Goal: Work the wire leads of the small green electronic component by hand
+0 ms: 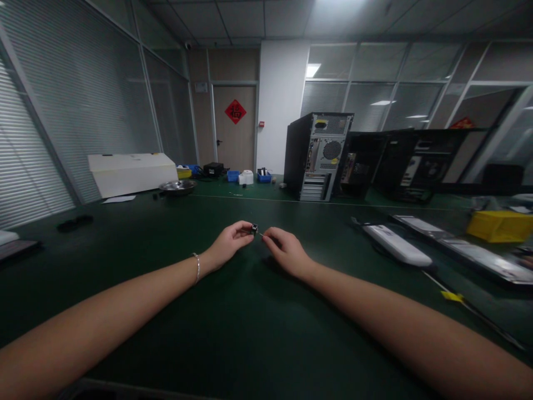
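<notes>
Between the thumb and fingers of my left hand (231, 243) is a small black block-like part (254, 228) with a pale patch on it. My right hand (289, 251) pinches a thin, light-coloured pin-like piece (262, 235), whose tip points toward the black part. A narrow gap seems to lie between the two pieces; whether they touch is too small to tell. Both hands are held low over the dark green tabletop (233, 333), near its middle. A silvery bracelet (197, 268) circles my left wrist.
Computer towers (320, 158) stand at the back right. A white elongated device (397, 245) and a yellow bin (499, 226) lie to the right. At the back left are a metal bowl (177, 188) and a white box (133, 173). Small blue trays (233, 176) stand behind.
</notes>
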Available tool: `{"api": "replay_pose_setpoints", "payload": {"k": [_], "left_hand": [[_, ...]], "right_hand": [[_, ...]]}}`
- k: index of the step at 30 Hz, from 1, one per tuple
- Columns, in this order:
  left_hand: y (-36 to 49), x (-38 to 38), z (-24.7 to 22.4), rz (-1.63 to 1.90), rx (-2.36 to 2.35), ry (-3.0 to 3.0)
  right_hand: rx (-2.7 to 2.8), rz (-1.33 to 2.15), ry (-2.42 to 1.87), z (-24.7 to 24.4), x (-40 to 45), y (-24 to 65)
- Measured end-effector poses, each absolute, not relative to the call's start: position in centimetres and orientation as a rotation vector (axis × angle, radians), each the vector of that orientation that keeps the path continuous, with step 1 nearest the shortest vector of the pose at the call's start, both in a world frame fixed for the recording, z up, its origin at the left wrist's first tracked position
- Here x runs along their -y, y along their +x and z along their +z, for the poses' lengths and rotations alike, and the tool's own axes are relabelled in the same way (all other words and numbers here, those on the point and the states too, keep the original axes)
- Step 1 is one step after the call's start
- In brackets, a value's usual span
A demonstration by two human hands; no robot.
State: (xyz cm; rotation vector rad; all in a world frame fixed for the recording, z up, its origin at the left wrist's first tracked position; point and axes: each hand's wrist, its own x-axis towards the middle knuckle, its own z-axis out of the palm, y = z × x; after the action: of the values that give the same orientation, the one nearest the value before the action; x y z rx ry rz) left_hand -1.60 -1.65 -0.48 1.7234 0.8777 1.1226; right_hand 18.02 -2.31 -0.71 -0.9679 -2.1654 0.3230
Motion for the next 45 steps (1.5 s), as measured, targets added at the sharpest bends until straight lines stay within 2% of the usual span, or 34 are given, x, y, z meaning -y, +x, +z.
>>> {"api": "replay_pose_setpoints", "payload": {"k": [10, 18, 29, 45], "left_hand": [[-1.8, 2.7, 0.3, 1.04, -1.052, 2.259], [-1.8, 2.8, 0.4, 1.088, -1.009, 2.415], [-2.1, 2.6, 0.5, 1.008, -1.028, 2.345], [-1.7, 2.0, -0.2, 1.049, -0.899, 1.911]], "right_hand": [[2.188, 0.193, -1.075, -0.6, 2.3, 18.1], [2.226, 0.155, -1.084, -0.8, 2.3, 18.1], [2.233, 0.245, -1.029, -0.4, 2.6, 18.3], [2.161, 0.245, -1.063, -1.2, 1.8, 18.0]]}}
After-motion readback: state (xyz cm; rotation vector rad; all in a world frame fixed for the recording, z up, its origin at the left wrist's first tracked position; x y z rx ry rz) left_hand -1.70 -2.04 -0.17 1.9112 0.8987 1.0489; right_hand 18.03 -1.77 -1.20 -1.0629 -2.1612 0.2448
